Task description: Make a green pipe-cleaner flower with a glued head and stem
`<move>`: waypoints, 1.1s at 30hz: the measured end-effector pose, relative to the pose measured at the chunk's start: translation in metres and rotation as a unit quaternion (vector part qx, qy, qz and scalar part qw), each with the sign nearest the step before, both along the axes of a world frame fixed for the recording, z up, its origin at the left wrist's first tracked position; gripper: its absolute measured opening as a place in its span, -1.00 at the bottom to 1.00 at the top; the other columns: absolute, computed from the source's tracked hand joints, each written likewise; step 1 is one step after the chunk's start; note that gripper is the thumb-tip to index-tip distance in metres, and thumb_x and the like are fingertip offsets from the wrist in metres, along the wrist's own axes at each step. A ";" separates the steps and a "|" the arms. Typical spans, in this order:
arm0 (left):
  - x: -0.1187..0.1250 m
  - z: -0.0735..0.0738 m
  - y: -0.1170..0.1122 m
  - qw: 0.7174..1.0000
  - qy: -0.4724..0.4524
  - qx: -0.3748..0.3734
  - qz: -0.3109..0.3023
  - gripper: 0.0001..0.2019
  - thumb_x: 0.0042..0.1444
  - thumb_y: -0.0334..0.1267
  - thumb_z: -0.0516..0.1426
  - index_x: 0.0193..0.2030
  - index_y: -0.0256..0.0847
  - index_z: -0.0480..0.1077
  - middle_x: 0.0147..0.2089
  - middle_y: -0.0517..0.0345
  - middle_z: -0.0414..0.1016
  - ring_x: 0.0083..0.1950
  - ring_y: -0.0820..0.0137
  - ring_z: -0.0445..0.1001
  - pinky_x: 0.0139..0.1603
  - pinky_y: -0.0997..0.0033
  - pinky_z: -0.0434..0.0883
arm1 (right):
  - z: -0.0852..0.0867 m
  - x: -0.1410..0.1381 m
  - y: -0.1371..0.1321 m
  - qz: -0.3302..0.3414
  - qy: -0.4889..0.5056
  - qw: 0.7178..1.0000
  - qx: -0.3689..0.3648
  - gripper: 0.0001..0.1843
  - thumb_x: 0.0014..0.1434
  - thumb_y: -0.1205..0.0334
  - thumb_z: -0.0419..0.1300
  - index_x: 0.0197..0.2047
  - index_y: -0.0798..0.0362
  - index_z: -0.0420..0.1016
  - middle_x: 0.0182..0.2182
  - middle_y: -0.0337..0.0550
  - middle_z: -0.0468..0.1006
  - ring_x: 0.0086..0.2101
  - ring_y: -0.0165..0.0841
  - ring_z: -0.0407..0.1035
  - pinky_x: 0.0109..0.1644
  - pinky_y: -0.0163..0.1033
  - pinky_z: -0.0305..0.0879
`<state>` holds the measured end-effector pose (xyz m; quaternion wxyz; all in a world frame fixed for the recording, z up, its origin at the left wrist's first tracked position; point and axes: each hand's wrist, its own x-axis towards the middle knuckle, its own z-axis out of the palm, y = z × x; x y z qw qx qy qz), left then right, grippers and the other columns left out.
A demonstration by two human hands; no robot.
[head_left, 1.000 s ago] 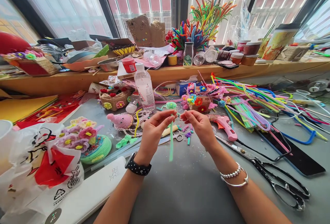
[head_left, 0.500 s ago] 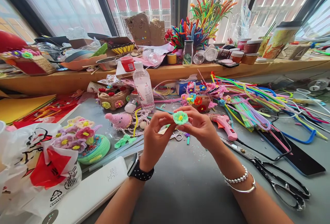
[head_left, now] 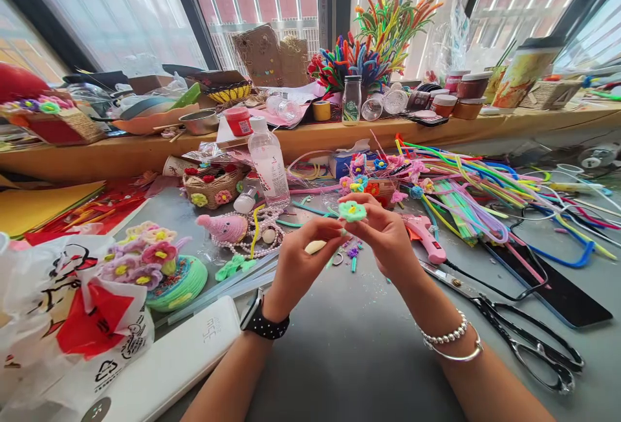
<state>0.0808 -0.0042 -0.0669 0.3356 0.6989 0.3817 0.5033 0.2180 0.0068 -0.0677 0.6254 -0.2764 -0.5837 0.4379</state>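
Both my hands are raised over the grey table (head_left: 349,351), fingertips meeting. My right hand (head_left: 385,234) pinches a small mint-green pipe-cleaner flower (head_left: 352,211) with a yellow centre, held face up. My left hand (head_left: 301,260), with a black watch on the wrist, pinches the flower's green stem just under the bloom; most of the stem is hidden by the fingers. Small scissors (head_left: 337,257) and bits of pipe cleaner lie on the table right behind my hands.
A pink glue gun (head_left: 424,234) and large black scissors (head_left: 514,338) lie right of my hands, a phone (head_left: 557,292) beyond. Loose pipe cleaners (head_left: 475,182) cover the right. A clear bottle (head_left: 268,162), flower baskets (head_left: 213,184), a pink knitted toy (head_left: 224,228) and a white power bank (head_left: 165,364) sit left.
One second ago the flower hung upright from my left hand with the stem down. Both hands have closed on it, turned the bloom face up and shifted slightly right.
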 end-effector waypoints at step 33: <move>-0.003 0.004 0.008 0.962 -0.094 -0.257 -0.001 -0.73 -0.14 -0.15 0.15 -0.35 -0.31 0.45 -0.41 0.07 0.52 -0.33 0.36 0.46 -0.25 0.40 0.38 | -0.014 -0.005 0.007 -0.045 -0.085 0.992 -0.076 -0.86 -0.05 0.20 0.19 -0.45 0.11 0.41 -0.47 -0.22 0.40 -0.41 -0.43 0.30 -0.34 -0.35 0.25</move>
